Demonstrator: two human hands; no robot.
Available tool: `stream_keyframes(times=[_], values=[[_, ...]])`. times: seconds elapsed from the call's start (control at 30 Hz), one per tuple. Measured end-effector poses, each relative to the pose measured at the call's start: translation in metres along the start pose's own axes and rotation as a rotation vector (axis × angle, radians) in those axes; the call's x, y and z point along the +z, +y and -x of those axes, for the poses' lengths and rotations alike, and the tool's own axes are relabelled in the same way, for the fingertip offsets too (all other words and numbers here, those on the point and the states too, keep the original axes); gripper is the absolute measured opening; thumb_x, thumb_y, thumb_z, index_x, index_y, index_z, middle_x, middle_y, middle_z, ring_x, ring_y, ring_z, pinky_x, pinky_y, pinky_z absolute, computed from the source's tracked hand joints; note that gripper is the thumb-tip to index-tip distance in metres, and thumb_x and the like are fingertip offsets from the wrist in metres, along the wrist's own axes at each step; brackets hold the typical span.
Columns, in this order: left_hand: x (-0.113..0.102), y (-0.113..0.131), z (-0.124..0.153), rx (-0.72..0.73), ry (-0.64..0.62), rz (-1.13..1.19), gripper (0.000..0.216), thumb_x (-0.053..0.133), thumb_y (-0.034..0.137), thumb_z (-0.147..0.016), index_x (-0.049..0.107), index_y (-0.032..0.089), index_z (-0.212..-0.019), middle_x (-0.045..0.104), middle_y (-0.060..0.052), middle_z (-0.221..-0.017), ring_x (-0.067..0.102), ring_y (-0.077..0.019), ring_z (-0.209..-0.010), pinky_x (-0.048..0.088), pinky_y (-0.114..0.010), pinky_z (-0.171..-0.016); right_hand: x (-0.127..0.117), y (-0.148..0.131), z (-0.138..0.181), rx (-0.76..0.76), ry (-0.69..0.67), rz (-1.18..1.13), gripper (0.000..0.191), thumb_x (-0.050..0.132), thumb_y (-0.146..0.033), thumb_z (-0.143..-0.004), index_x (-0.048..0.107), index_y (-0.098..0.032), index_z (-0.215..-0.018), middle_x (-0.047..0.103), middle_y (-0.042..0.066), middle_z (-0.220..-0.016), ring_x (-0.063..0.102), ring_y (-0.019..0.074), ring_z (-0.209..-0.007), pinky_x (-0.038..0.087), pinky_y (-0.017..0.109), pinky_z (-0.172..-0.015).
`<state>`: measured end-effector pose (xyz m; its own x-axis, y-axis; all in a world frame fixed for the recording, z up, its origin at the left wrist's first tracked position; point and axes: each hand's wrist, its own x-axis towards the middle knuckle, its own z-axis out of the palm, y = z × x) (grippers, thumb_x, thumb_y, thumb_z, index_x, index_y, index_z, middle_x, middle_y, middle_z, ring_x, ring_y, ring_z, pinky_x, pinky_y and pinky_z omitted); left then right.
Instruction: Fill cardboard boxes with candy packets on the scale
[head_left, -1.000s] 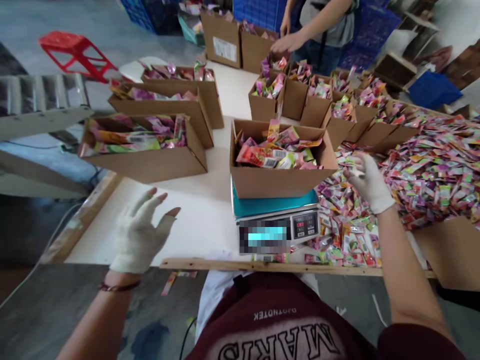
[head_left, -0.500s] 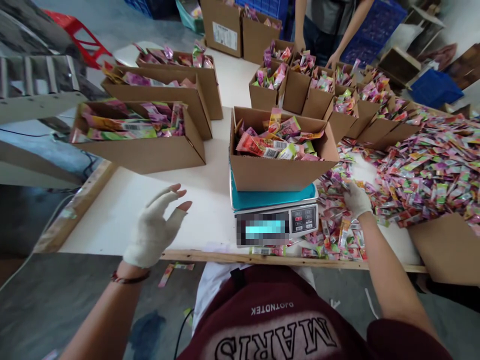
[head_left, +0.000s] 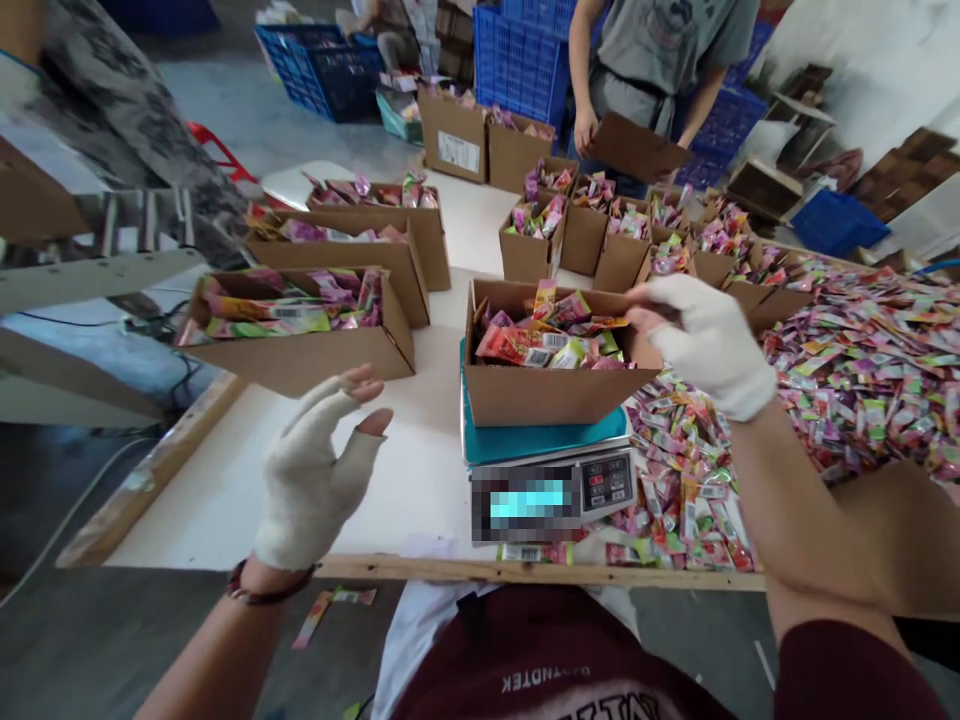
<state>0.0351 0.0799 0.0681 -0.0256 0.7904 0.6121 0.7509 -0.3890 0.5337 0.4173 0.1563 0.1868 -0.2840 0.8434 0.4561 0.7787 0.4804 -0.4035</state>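
Note:
An open cardboard box full of colourful candy packets stands on the teal pan of a digital scale. My right hand, in a white fingerless glove, is at the box's right end, fingertips bent together over its rim. Whether a packet is between those fingers is hidden. My left hand, gloved the same way, hovers above the white table left of the scale. Its fingers are apart and hold nothing. Loose packets lie right of the scale, under my right forearm.
Filled cardboard boxes line the left side. More filled boxes stand at the back right beside a large packet heap. Across the table a person holds a flat brown cardboard piece. Blue crates are stacked behind.
My right hand has moved from the loose packets up and back to the box's right rim. My left hand stays nearly still. The person opposite now holds cardboard. The view has tilted up.

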Motion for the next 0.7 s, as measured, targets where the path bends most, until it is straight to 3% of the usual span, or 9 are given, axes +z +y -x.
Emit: stream_keyframes(times=[0.1,0.23,0.33,0.43,0.53,0.63,0.7], values=[[-0.004,0.035,-0.031,0.159,0.084,0.056,0.023,0.065,0.019,-0.094,0.067,0.021,-0.117,0.07,-0.011,-0.135,0.068,-0.0271,-0.124,0.055,-0.048,-0.108,0.036,-0.034,-0.044,-0.066,-0.111,0.013,0.028,0.072,-0.03,-0.086,0.071,-0.019,-0.111,0.067,0.007,-0.104,0.062,0.0208,-0.089,0.052,0.039,-0.085],[0.002,0.063,-0.057,0.3,0.026,0.128,0.028,0.065,0.017,-0.092,0.067,0.023,-0.12,0.067,-0.012,-0.139,0.068,-0.0264,-0.125,0.057,-0.047,-0.106,0.063,-0.048,-0.07,-0.07,-0.213,-0.027,0.01,0.072,-0.021,-0.081,0.063,-0.017,-0.082,0.06,0.002,-0.086,0.053,0.0153,-0.076,0.047,0.034,-0.077],[0.011,0.071,-0.074,0.319,-0.03,0.106,0.024,0.063,0.023,-0.094,0.07,0.024,-0.117,0.068,-0.011,-0.136,0.067,-0.0276,-0.123,0.057,-0.048,-0.104,0.058,-0.048,-0.067,-0.108,-0.168,-0.241,0.018,0.07,-0.025,-0.082,0.055,-0.019,-0.075,0.059,0.002,-0.085,0.053,0.0148,-0.079,0.047,0.034,-0.078],[0.018,0.074,-0.093,0.327,-0.164,0.046,0.018,0.06,0.034,-0.095,0.072,0.02,-0.098,0.069,-0.013,-0.126,0.066,-0.0309,-0.121,0.057,-0.05,-0.1,0.041,-0.045,-0.055,-0.086,-0.074,-0.562,0.025,0.065,-0.042,-0.09,0.05,-0.022,-0.084,0.062,0.002,-0.095,0.059,0.0153,-0.086,0.051,0.034,-0.08],[0.018,0.081,-0.109,0.332,-0.281,0.027,0.027,0.052,0.033,-0.097,0.066,0.019,-0.077,0.07,-0.013,-0.117,0.067,-0.0297,-0.115,0.056,-0.049,-0.098,0.024,-0.046,-0.042,-0.022,0.077,-0.802,0.028,0.059,-0.051,-0.095,0.043,-0.028,-0.093,0.056,-0.005,-0.081,0.056,0.012,-0.068,0.052,0.03,-0.068],[0.008,0.103,-0.121,0.285,-0.205,0.017,0.027,0.048,0.03,-0.099,0.062,0.02,-0.078,0.07,-0.009,-0.115,0.067,-0.0242,-0.112,0.055,-0.045,-0.1,0.011,-0.056,-0.032,-0.045,0.149,-0.836,0.03,0.066,-0.049,-0.095,0.043,-0.03,-0.099,0.049,-0.009,-0.073,0.045,0.0096,-0.055,0.05,0.027,-0.058],[-0.002,0.125,-0.127,0.264,-0.146,-0.022,0.026,0.047,0.033,-0.101,0.061,0.022,-0.081,0.069,-0.007,-0.11,0.066,-0.0217,-0.111,0.055,-0.042,-0.099,0.005,-0.067,-0.029,-0.146,0.08,-0.706,0.036,0.074,-0.046,-0.09,0.049,-0.029,-0.111,0.057,-0.005,-0.086,0.053,0.0107,-0.067,0.055,0.028,-0.067]])
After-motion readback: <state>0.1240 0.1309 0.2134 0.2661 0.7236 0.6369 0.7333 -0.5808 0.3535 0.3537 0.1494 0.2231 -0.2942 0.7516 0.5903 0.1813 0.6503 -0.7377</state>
